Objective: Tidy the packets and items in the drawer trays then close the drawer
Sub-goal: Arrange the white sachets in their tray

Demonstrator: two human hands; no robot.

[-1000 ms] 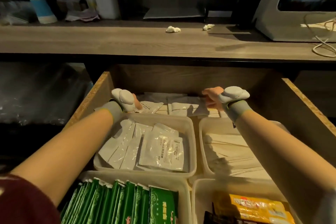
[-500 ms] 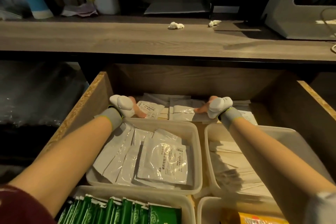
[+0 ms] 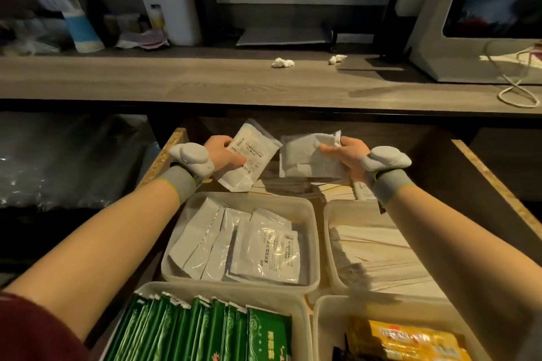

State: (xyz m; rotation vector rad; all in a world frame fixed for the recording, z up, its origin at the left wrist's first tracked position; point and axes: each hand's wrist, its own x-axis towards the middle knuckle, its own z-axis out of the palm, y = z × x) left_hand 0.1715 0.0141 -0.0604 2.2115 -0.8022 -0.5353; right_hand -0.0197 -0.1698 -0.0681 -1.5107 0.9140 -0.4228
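Head view | left hand (image 3: pixel 223 152) grips white packet (image 3: pixel 249 157), long axis tilted upper-left

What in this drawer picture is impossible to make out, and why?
Head view only:
- Print on the packet in the left hand: too small and blurred.
- How many packets the right hand grips: they overlap.
- Back of the drawer: hidden by hands and raised packets.
- Green sachets and yellow packet: cut off by the bottom edge.
- Paper-filled tray: partly covered by the right forearm.
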